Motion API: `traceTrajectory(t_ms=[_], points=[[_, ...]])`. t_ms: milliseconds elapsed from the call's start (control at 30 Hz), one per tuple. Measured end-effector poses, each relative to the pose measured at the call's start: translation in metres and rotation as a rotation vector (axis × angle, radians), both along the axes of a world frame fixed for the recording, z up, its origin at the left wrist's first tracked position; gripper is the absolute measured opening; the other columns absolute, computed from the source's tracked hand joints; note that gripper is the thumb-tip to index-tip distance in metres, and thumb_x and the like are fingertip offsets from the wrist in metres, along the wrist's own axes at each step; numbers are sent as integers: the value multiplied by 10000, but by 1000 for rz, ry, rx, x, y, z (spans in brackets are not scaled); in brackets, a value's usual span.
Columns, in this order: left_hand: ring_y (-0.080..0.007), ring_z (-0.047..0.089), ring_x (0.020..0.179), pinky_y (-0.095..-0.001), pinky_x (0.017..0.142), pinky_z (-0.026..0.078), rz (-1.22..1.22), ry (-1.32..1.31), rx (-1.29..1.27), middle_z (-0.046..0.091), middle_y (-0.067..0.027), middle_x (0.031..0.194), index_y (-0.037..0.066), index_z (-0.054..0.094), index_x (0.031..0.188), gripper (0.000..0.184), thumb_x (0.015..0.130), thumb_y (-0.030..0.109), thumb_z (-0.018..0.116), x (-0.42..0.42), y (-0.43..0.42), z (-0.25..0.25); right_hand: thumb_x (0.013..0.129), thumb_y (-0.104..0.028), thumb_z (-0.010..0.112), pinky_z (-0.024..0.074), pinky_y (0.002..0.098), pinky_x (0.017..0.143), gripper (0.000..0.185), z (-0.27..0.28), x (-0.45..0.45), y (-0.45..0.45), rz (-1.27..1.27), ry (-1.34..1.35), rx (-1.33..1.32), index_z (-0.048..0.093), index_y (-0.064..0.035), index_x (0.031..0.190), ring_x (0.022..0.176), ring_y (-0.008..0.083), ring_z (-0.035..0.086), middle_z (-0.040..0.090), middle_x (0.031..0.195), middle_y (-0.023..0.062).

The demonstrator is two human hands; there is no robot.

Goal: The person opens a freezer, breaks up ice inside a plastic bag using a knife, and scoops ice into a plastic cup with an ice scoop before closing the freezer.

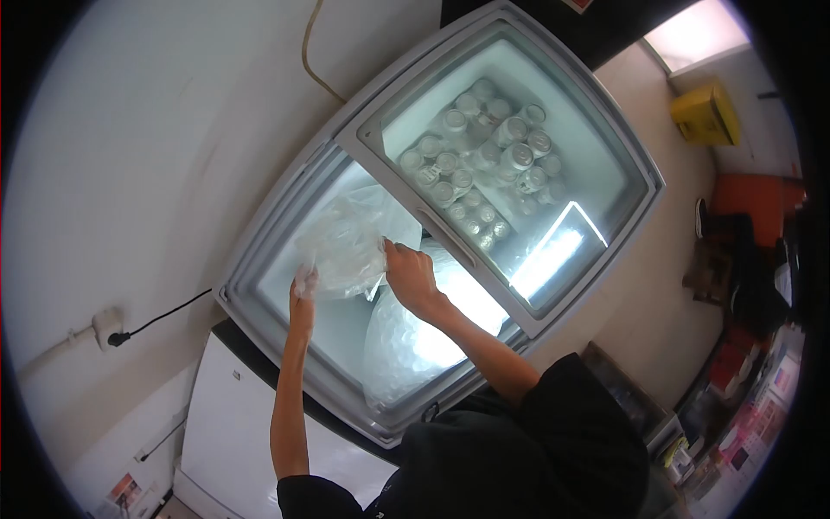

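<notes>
A clear plastic bag is stretched between my two hands, over the uncovered side of a chest freezer. My left hand grips the bag's lower left edge, its fingers partly behind the plastic. On the opposite edge, my right hand is closed in a fist around the plastic. Below my right hand a large, full plastic bag lies inside the freezer; its contents are too glary to make out.
A sliding glass lid covers the freezer's other half, with several cans under it. A black plug sits in the wall socket at left. A white cabinet adjoins the freezer. A yellow box stands far right.
</notes>
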State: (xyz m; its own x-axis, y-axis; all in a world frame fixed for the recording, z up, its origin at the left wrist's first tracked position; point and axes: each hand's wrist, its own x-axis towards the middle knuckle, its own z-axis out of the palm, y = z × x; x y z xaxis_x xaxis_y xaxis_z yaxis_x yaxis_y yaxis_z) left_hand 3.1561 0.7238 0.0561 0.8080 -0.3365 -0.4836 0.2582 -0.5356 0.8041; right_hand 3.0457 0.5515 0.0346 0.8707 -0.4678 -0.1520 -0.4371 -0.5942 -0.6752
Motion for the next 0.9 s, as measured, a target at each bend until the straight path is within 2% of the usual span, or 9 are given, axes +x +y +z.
traceTrajectory(t_ms=[233, 333, 433, 533, 600, 667, 767, 800, 900], points=[[-230, 515, 1073, -296, 911, 386, -131, -86, 30, 547, -164, 1147, -26, 515, 1121, 276, 897, 120, 445, 8, 40, -142, 825, -50, 439, 489, 442, 684, 287, -49, -22, 13, 30, 107, 41, 544, 1, 1088, 782, 364, 606, 599, 927, 204], [-284, 547, 988, -314, 860, 413, -167, -158, 62, 568, -178, 1056, -8, 540, 1065, 238, 857, 71, 457, -3, 49, -163, 823, -57, 463, 488, 443, 683, 300, -60, -39, 30, 59, 190, 83, 526, -10, 1112, 775, 373, 605, 598, 917, 208], [-333, 510, 974, -355, 875, 393, -307, -233, 44, 546, -182, 1022, 4, 520, 1075, 288, 792, 60, 517, -11, 52, -164, 813, -60, 510, 486, 441, 685, 377, -51, -49, 30, 114, 204, 102, 463, -19, 1184, 797, 376, 599, 587, 957, 207], [-359, 439, 1036, -408, 930, 339, -523, -380, 254, 499, -176, 1072, 25, 478, 1145, 437, 719, 52, 572, -30, 42, -153, 765, -20, 589, 457, 419, 795, 558, -21, -55, 22, 202, 122, 75, 372, -55, 1277, 1023, 351, 512, 483, 1147, 201], [-376, 347, 1132, -446, 973, 279, -489, -571, 16, 421, -178, 1182, 38, 437, 1191, 529, 689, 54, 602, -56, 44, -180, 749, 1, 602, 434, 400, 858, 575, 1, -54, 17, 177, -21, 33, 385, -72, 1277, 1112, 320, 449, 439, 1205, 179], [-390, 312, 1167, -458, 989, 267, -345, -691, 72, 353, -188, 1251, 39, 383, 1255, 608, 687, 44, 601, -78, 26, -177, 760, -7, 600, 383, 422, 929, 545, 14, -53, 10, 128, -116, -160, 415, -99, 1265, 1198, 325, 358, 369, 1279, 165], [-409, 250, 1225, -459, 1021, 239, -143, -522, 265, 276, -196, 1326, 41, 291, 1327, 697, 699, 3, 592, -101, 5, -160, 778, -109, 624, 261, 491, 1005, 646, 9, -51, 5, -26, -69, -314, 303, -86, 1338, 1225, 372, 299, 275, 1339, 191], [-405, 242, 1237, -456, 1027, 240, -75, -471, 240, 258, -194, 1342, 56, 267, 1343, 711, 709, -12, 583, -103, 6, -145, 810, -148, 601, 220, 497, 1029, 666, 6, -50, 6, -1, -25, -300, 240, -111, 1369, 1253, 360, 245, 184, 1388, 175], [-380, 246, 1264, -440, 1038, 258, 47, -387, 102, 229, -183, 1378, 106, 246, 1367, 714, 743, -51, 555, -112, 26, -86, 807, -180, 611, 216, 512, 1020, 695, 22, -46, 17, -68, -35, -468, 218, -95, 1373, 1253, 385, 229, 186, 1386, 182]])
